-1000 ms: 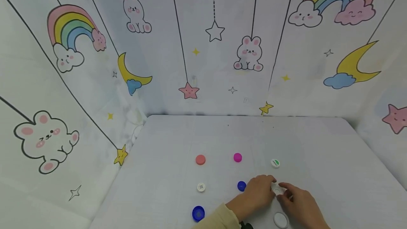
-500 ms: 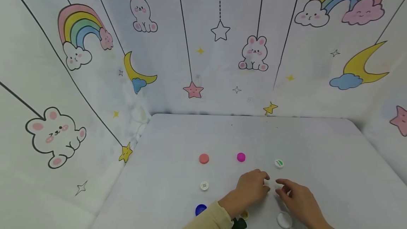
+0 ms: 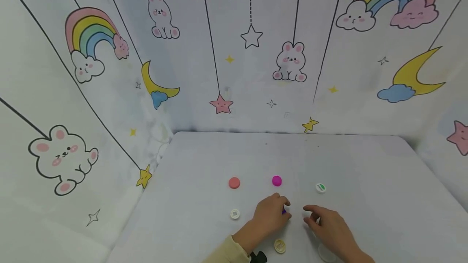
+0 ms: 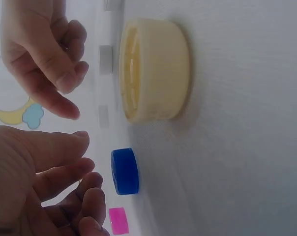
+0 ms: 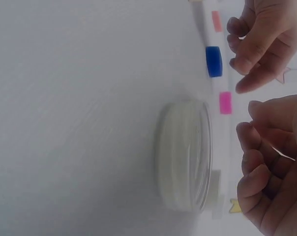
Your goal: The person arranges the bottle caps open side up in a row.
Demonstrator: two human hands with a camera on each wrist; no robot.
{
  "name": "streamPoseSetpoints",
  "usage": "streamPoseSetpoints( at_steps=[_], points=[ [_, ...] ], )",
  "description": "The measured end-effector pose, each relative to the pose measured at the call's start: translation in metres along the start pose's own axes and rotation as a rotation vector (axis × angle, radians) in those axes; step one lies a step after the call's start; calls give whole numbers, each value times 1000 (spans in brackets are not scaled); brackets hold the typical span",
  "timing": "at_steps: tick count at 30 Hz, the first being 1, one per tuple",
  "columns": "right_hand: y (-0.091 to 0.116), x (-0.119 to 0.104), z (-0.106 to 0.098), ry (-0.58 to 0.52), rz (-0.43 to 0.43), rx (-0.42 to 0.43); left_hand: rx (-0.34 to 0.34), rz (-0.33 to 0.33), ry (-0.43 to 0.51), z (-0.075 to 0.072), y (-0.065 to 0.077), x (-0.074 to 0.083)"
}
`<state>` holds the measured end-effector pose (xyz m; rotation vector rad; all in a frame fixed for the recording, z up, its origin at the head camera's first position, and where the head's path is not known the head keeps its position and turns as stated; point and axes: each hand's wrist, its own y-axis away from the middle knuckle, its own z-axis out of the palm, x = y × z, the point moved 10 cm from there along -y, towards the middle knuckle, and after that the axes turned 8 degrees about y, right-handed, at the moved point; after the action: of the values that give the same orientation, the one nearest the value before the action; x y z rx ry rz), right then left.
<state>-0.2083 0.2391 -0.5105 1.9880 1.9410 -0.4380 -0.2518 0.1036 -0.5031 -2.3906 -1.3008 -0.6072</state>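
Note:
My left hand hovers over a blue bottle cap, its fingers loosely bent and apart from the cap. In the head view that hand covers most of the cap. Facing it from the right, my right hand holds nothing, thumb and forefinger spread. A cream cap lies below my left hand, its hollow side up. Under my right wrist is a wide whitish cap, partly hidden in the head view. Another white cap shows past the right hand's fingertips in the left wrist view.
Farther back on the white table lie an orange cap, a magenta cap and a white cap with a green mark. A small white cap sits left of my left hand. A cartoon-printed curtain encloses the table.
Both hands have let go of a white cap on the right and drawn apart. The left hand has moved left over the blue cap; the right hand has shifted slightly left, uncurling nothing.

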Motion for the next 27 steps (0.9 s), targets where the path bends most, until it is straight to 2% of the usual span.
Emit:
streamPoseSetpoints(
  at_steps=[6, 13, 19, 27],
  points=[
    [-7, -18, 6, 36, -18, -14, 23, -41, 39, -3, 6, -18],
    [-17, -44, 11, 60, -65, -28, 13, -90, 68, -4, 11, -37],
    [-19, -56, 18, 92, -91, -44, -2, -68, 93, -1, 15, -38],
    [-20, -56, 27, 129, -127, -1, -36, -80, 122, 2, 16, -36]
  ],
)
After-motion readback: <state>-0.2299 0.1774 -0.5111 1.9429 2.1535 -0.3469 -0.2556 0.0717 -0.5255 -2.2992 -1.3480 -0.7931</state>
